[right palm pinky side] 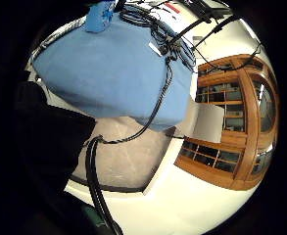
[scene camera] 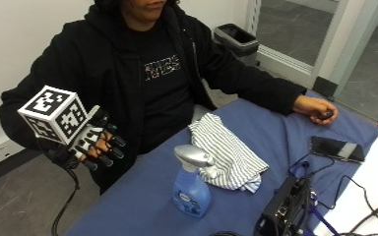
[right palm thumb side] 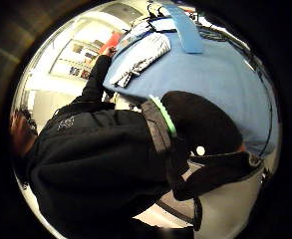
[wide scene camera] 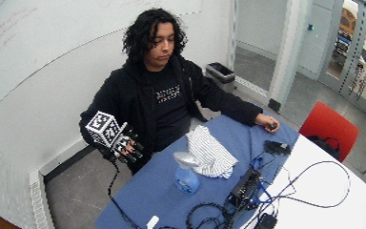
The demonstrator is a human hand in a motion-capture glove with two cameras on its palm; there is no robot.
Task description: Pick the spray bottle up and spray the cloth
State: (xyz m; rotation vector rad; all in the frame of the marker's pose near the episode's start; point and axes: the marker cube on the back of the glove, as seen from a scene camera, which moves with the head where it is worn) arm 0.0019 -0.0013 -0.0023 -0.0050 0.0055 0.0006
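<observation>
Closest to the outside camera stands one spray bottle [scene camera: 191, 184], upright on the blue-covered table [scene camera: 143, 201], blue liquid inside and a grey trigger head on top. Just beside it, nearer the person, lies one striped cloth [scene camera: 227, 152], crumpled on the blue cover; whether bottle and cloth touch cannot be told. Off the table's edge, the gloved right hand [scene camera: 96, 142] is raised in the air beside the person's body, fingers spread and relaxed, holding nothing and touching nothing. It is well apart from the bottle. The bare left hand [scene camera: 315, 109] rests on the far end of the table on a small dark object. One black phone [scene camera: 336, 148] lies flat near it, and one dark device [scene camera: 287, 206] with cables sits by the bottle.

From the wide outside camera the layout is the same: one bottle [wide scene camera: 186, 174], one cloth [wide scene camera: 209, 150], the gloved hand [wide scene camera: 125, 145] open in the air beside the table's edge. One red chair [wide scene camera: 330, 126] stands beyond the table.

Seen from the thumb side of the palm, the person's black sleeve fills much of the frame, with the blue table cover [right palm thumb side: 225, 74] and the striped cloth [right palm thumb side: 145, 57] behind it.

On the little-finger side, the blue table cover [right palm pinky side: 113, 73] appears with a black cable across it, over a grey floor [right palm pinky side: 128, 156].
</observation>
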